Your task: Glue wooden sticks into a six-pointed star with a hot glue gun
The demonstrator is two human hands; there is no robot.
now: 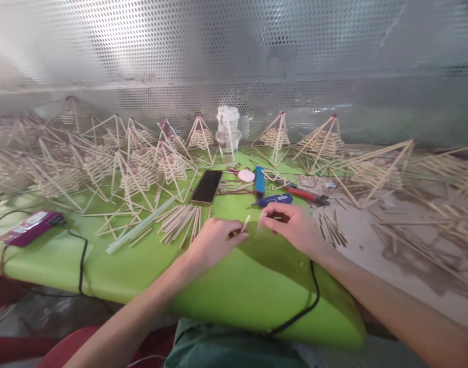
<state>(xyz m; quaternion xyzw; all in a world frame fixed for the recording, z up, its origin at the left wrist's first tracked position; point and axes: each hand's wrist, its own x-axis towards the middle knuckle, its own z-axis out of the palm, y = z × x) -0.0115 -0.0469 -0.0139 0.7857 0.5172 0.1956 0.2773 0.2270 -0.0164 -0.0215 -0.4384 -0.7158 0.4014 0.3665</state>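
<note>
Above the green tabletop (149,276), my left hand (214,237) is closed on a short wooden stick (246,223), pinched between thumb and fingers. My right hand (291,225) pinches another small pale stick (262,221), blurred at its lower end. A narrow gap separates the two pieces. Beside my left hand lies a fan of long wooden sticks (180,222). Shorter sticks (332,228) are heaped just right of my right hand. Behind the hands rests a blue glue gun (274,199), with a black cord (316,286) running below my right wrist.
Pyramid-shaped stick frames (172,163) crowd the left and back, with more at right (387,171). A phone (207,186), a light-blue tool (260,181), red-handled pliers (305,194) and clear glue sticks (142,227) lie about. A cup (228,122) stands behind; a purple box (30,226) sits left.
</note>
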